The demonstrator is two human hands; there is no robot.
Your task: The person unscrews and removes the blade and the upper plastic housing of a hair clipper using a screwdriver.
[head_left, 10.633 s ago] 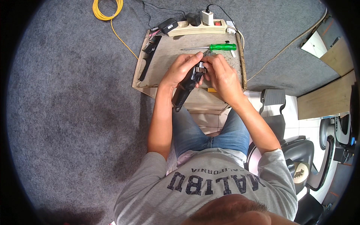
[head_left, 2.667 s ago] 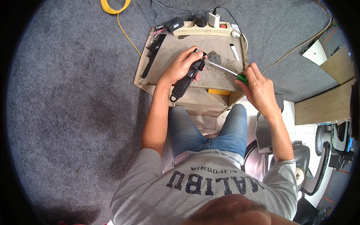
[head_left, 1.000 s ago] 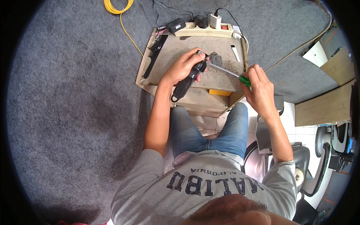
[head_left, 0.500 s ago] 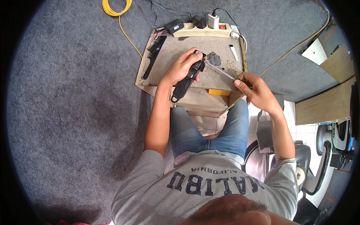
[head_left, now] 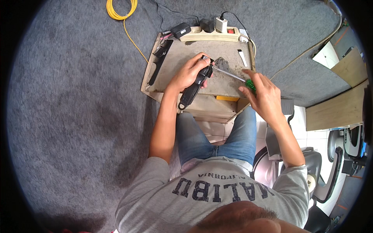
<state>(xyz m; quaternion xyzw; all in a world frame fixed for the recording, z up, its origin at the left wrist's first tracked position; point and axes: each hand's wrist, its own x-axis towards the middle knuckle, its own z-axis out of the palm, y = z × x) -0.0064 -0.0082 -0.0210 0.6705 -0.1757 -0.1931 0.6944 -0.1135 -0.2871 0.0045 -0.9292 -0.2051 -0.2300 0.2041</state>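
Note:
My left hand (head_left: 186, 75) is wrapped round a black hair clipper (head_left: 191, 90), its head pointing away from me and its rear end tilted toward my lap. A screwdriver (head_left: 231, 74) with a thin metal shaft and a green handle slants from the clipper's head toward my right hand (head_left: 265, 96). The right thumb and forefinger are spread around the handle, while the other fingers curl at it. The tip meets the clipper near its blade end; the exact contact is too small to see. Just beyond lies a grey metal piece (head_left: 222, 63) on the worn wooden tabletop (head_left: 217, 88).
A black comb (head_left: 158, 70) lies along the table's left edge. At the back stands a cream power strip (head_left: 210, 35) with plugs and a black adapter (head_left: 180, 30). A small white-handled brush (head_left: 242, 57) rests at right. A yellow cable coil (head_left: 121, 11) lies on the grey carpet.
My right fingers have loosened and spread, baring more of the green handle. The left hand and clipper stay almost where they were.

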